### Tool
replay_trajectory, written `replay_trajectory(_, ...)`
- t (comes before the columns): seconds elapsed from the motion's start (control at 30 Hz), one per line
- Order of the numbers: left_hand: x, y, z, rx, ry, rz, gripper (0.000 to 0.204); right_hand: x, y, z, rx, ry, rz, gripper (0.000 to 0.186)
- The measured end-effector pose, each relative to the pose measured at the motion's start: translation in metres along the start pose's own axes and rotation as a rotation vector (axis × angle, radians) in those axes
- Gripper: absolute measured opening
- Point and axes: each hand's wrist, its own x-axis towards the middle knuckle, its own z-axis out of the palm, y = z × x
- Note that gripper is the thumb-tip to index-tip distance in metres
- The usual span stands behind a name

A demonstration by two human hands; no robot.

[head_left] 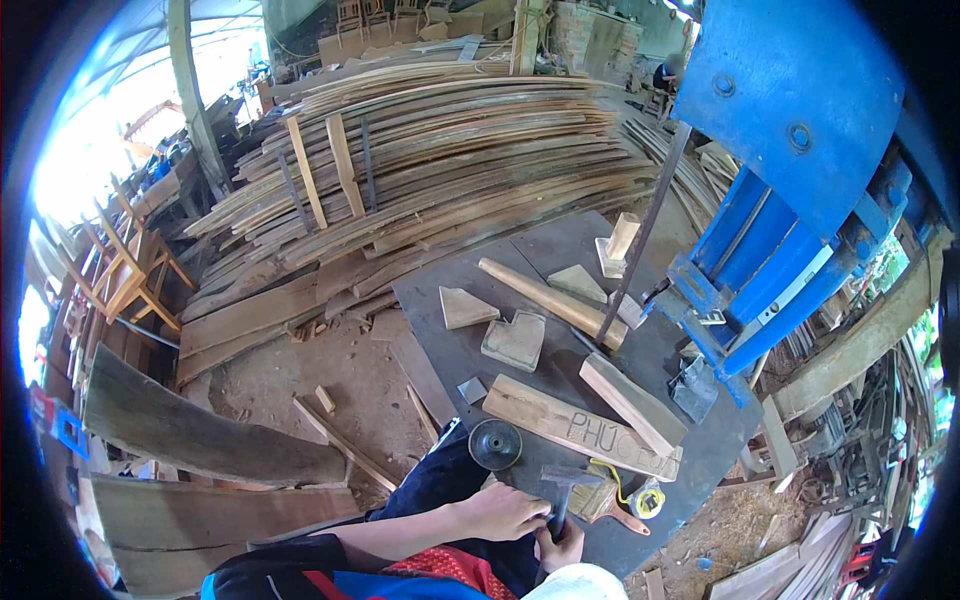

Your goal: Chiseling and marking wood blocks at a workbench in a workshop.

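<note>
Close to my body at the table's near edge, my right hand (pixel 560 547) is closed round the dark handle of a hammer (pixel 570 476), whose metal head points up and away from me. My left hand (pixel 508 513) sits just left of it with curled fingers, their tips at the handle; what they hold is hidden. Right of the hammer lies a flat brush (pixel 630 520) with a wooden handle. Beside that is a yellow tape measure (pixel 648 499), its blade partly out. A round dark container (pixel 495 444) stands beyond my left hand.
Wood pieces, including a lettered board (pixel 540 413), a thick block (pixel 632 405) and a long round stick (pixel 545 298), lie on the dark metal table (pixel 440 270). A blue saw machine (pixel 790 110) rises at right, its blade (pixel 650 225) crossing the table. Planks (pixel 430 150) are stacked behind.
</note>
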Motion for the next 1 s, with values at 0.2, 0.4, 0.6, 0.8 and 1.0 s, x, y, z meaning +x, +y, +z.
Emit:
replay_trajectory(0.2, -0.006, -0.003, 0.004, -0.009, -0.107, -0.138, 0.023, 0.0, -0.016, 0.006, 0.004, 0.026, 0.073, 0.008)
replay_trajectory(0.4, -0.004, -0.004, 0.011, -0.068, -0.076, -0.087, 0.024, -0.002, -0.007, 0.003, -0.005, 0.083, 0.097, 0.007)
replay_trajectory(0.6, -0.007, -0.009, 0.015, -0.069, -0.055, -0.077, 0.025, 0.0, -0.013, 0.005, 0.08, 0.025, 0.142, 0.004)
replay_trajectory(0.8, -0.007, -0.009, 0.016, -0.067, -0.057, -0.051, 0.026, -0.001, -0.013, 0.004, 0.081, 0.009, 0.127, 0.002)
replay_trajectory(1.0, -0.005, -0.003, 0.009, -0.087, -0.064, -0.076, 0.025, -0.003, -0.016, 0.005, 0.137, 0.037, 0.162, 0.003)
